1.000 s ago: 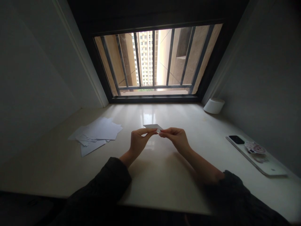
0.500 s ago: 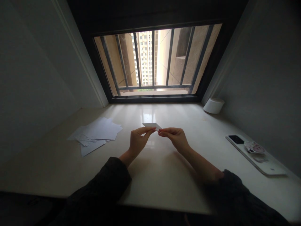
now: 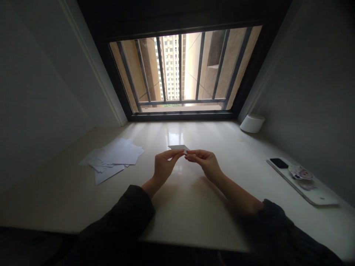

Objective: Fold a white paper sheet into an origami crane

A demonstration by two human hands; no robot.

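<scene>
Two bare hands at work over a pale counter (image 3: pixel 177 207), seen from the wearer's head. The left hand (image 3: pixel 163 166) pinches a small white paper (image 3: pixel 178 147) between thumb and forefinger. The right hand (image 3: pixel 208 162), its thumb and fingertips pressed together, pinches the paper's near right corner (the fingertips partly hide this end). The paper lies above the middle of the counter, pointing away to the left beyond the left fingertips; the two sets of fingertips nearly meet. Left: loose sheets (image 3: pixel 119 153), overlapping, flat on the counter. Right: a phone (image 3: pixel 318 195), back upward, with a printed grip (image 3: pixel 301 172) on it. Far right corner: a white pot (image 3: pixel 252 123) beside the wall. Behind: a barred window (image 3: pixel 172 109), dark-framed.
</scene>
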